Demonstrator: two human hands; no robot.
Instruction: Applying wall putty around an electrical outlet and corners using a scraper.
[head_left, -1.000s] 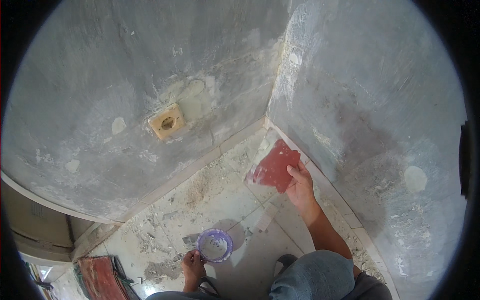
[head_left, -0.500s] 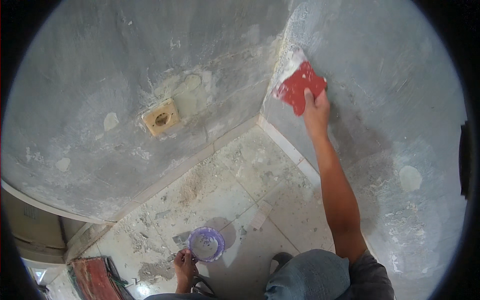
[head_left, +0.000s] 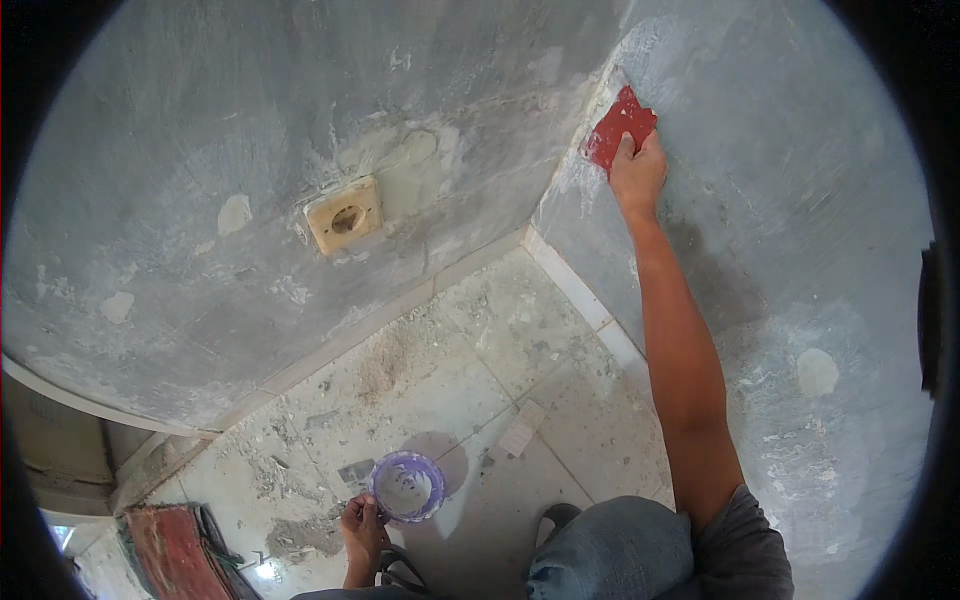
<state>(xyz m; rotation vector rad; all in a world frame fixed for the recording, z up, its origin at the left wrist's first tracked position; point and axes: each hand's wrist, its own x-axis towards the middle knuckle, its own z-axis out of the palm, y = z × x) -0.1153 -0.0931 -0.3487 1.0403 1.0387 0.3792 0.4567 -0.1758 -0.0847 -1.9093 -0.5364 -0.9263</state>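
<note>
Right hand (head_left: 638,175) pinches red scraper (head_left: 618,125) — scraper at hand's eleven o'clock, against gray wall (head_left: 790,190); left hand (head_left: 363,525) pinches purple bowl's (head_left: 439,488) rim — bowl at two o'clock.

Right hand (head_left: 638,172): fingers mostly hidden behind red scraper (head_left: 622,120). Blade-edge contact with wall (head_left: 790,170) unclear. Red folded sheet (head_left: 180,555) cut off at bottom. Dark object (head_left: 930,320), right rim: unidentifiable.

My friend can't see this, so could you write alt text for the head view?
A right hand holds a red scraper at the right-hand wall, by the corner; the left hand holds a purple bowl of pale paste over a littered floor. A yellowish socket sits on the left-hand wall.
</note>
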